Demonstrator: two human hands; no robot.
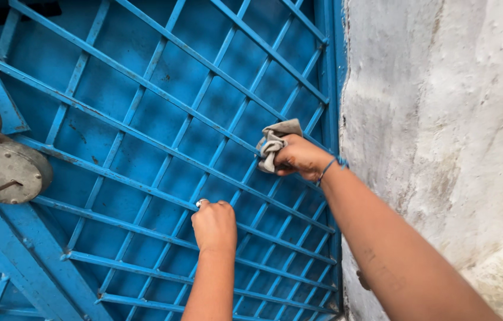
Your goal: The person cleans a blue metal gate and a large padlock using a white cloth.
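A blue metal gate (pixel 144 119) with a grid of crossing bars fills the left and middle of the head view. My right hand (pixel 300 157) is closed around a crumpled grey cloth (pixel 273 144) and presses it against the bars near the gate's right edge. A thin blue band circles that wrist. My left hand (pixel 214 224) is lower down, its fingers curled around one of the gate's bars, with a ring on one finger.
A large grey padlock (pixel 2 166) with a key in it hangs at the gate's left edge. A rough whitewashed wall (pixel 442 131) runs along the right side of the gate.
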